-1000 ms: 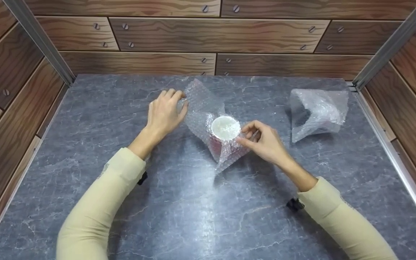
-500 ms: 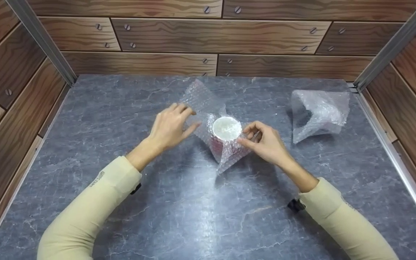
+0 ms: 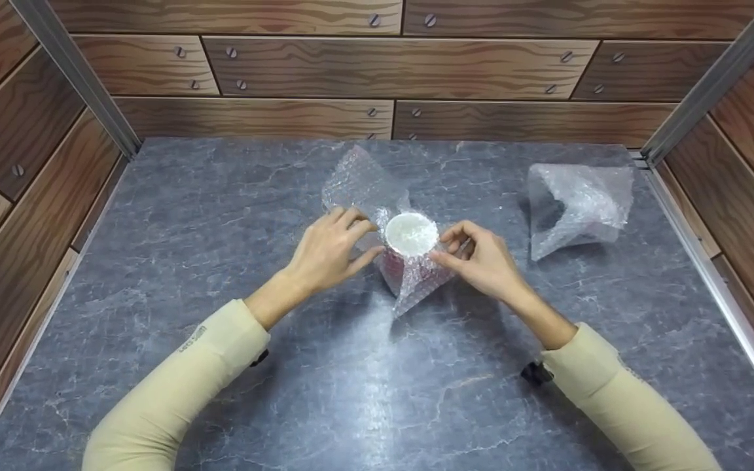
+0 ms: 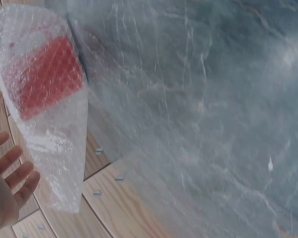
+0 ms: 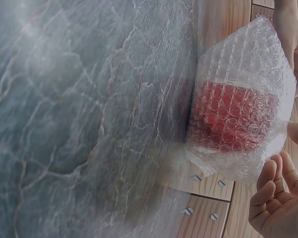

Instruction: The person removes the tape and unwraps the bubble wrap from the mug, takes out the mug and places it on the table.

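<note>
A round object with a white top (image 3: pixel 411 234) and a red band (image 4: pixel 47 74) stands upright on the table, wrapped in bubble wrap (image 5: pixel 238 64). Its exact kind is hidden by the wrap. One loose flap of the wrap (image 3: pixel 360 180) spreads out behind and to the left; a pointed corner hangs at the front. My right hand (image 3: pixel 482 258) pinches the wrap at the right side of the top, between thumb and fingers. On the left side, my left hand (image 3: pixel 334 252) hovers beside the wrapped object, fingers loosely bent and holding nothing.
A second crumpled piece of bubble wrap (image 3: pixel 580 203) lies at the back right, open on one side. The grey marbled table (image 3: pixel 220 190) is bordered by wood-patterned walls (image 3: pixel 298 65) and metal rails (image 3: pixel 717 281).
My left hand has come away from the loose rear flap and moved right and nearer to me, to the object's left side. The right hand has stayed at the rim.
</note>
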Demonstrator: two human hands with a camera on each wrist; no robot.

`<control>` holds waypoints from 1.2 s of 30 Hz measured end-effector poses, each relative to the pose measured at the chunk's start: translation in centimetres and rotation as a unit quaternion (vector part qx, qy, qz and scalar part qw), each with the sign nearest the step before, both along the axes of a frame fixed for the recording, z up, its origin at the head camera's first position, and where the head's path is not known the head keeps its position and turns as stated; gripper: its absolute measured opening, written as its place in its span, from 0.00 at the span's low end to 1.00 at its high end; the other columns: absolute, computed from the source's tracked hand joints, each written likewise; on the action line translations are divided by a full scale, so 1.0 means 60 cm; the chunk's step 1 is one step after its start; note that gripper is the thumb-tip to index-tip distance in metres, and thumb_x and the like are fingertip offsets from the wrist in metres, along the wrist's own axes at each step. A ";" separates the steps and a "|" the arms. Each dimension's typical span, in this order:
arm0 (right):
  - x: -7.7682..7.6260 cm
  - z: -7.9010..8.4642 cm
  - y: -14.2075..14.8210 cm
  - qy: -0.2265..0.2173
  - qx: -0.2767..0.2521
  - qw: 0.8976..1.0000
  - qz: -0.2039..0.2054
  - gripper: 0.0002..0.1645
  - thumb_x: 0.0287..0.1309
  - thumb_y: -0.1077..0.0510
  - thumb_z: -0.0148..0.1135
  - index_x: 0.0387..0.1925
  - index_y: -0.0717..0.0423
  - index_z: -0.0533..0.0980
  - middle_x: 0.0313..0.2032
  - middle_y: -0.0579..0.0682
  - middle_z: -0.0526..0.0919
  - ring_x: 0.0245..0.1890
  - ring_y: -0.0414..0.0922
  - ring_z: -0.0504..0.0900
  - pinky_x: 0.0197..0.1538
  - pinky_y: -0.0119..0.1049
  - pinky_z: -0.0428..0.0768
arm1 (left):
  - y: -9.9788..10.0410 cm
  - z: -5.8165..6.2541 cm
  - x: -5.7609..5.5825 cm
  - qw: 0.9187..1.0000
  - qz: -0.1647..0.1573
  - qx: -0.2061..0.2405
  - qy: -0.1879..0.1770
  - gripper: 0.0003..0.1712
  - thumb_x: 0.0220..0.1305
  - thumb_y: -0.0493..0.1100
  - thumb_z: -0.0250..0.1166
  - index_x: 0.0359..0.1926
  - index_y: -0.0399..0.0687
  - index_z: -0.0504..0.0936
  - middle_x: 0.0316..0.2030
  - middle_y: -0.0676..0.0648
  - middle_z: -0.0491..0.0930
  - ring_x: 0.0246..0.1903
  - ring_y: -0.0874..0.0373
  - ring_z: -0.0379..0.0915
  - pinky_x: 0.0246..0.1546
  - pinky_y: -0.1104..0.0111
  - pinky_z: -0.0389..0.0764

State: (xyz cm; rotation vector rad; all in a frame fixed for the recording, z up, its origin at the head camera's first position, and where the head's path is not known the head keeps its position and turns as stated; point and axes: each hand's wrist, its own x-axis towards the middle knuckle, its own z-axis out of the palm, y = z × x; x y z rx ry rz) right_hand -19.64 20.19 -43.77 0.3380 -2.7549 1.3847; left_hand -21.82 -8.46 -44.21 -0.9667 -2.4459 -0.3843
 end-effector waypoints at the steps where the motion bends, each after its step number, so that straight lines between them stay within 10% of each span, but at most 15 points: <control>1: 0.000 0.000 0.000 0.001 0.000 1.000 0.000 0.20 0.56 0.54 0.81 0.45 0.59 0.82 0.35 0.53 0.83 0.32 0.45 0.78 0.36 0.25 0.77 | 0.002 -0.002 0.001 1.000 -0.001 0.000 0.001 0.20 0.73 0.59 0.66 0.51 0.48 0.85 0.48 0.46 0.86 0.46 0.50 0.82 0.45 0.61 0.89; 36: 0.002 -0.002 0.001 0.002 -0.025 1.000 -0.006 0.20 0.55 0.56 0.81 0.45 0.60 0.82 0.36 0.53 0.84 0.32 0.43 0.78 0.37 0.25 0.78 | 0.039 -0.026 0.001 1.000 -0.020 0.017 0.007 0.16 0.72 0.58 0.67 0.46 0.52 0.89 0.50 0.47 0.87 0.47 0.51 0.82 0.45 0.62 0.88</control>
